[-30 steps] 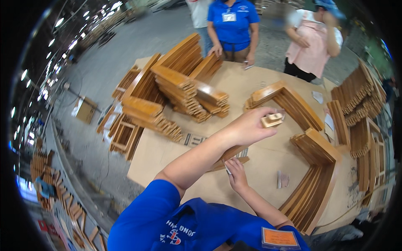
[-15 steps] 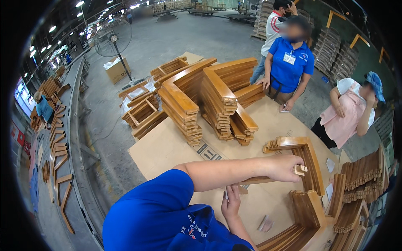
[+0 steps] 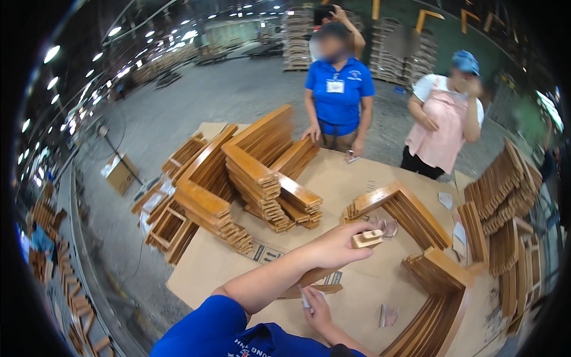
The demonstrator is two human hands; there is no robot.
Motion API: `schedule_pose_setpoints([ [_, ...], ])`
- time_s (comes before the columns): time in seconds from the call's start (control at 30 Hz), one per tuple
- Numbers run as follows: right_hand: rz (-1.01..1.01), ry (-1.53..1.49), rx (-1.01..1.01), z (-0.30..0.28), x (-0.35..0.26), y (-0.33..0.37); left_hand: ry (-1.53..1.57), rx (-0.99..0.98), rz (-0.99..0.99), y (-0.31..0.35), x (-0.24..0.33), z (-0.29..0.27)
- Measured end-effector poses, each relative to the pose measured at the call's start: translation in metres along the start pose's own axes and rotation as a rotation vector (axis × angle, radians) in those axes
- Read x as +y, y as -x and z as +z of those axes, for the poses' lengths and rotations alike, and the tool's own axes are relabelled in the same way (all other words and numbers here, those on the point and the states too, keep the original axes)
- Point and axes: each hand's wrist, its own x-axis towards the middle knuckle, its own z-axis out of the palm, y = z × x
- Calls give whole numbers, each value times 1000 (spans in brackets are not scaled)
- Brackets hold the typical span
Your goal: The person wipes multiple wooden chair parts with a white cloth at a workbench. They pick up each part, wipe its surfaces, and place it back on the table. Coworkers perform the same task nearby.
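My left hand (image 3: 345, 245) is closed around one end of a brown wooden L-shaped frame piece (image 3: 367, 238); its pale cut end sticks out past the fingers. Under my left forearm the rest of the piece runs back, partly hidden. Closer to me, my right hand (image 3: 319, 310) pinches a small folded whitish sheet (image 3: 307, 297) against the piece's lower part. To the right of my left hand stands a group of L-shaped wooden pieces (image 3: 416, 220). Another such group (image 3: 443, 273) sits nearer, at the right.
Cardboard (image 3: 196, 271) covers the table. Tall stacks of L-shaped pieces (image 3: 250, 172) stand at the back left. Small scraps (image 3: 389, 315) lie about. Across the table, a person in blue (image 3: 340, 98) touches a stack; a person in pink (image 3: 443, 122) stands right. More stacks (image 3: 499, 184) are far right.
The view has turned to the right. My left hand and the wooden piece have moved left, away from the group at the right, uncovering a scrap. My right hand still holds the whitish sheet.
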Motion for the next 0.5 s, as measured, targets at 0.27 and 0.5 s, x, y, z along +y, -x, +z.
schedule_pose_setpoints([
  [0.27, 211, 164, -28, -9, 31, 3, 93, -17, -85, 18, 1, -8],
  [0.5, 365, -87, 123, 4, 58, 17, 34, 6, -41, 21, -6, -8],
])
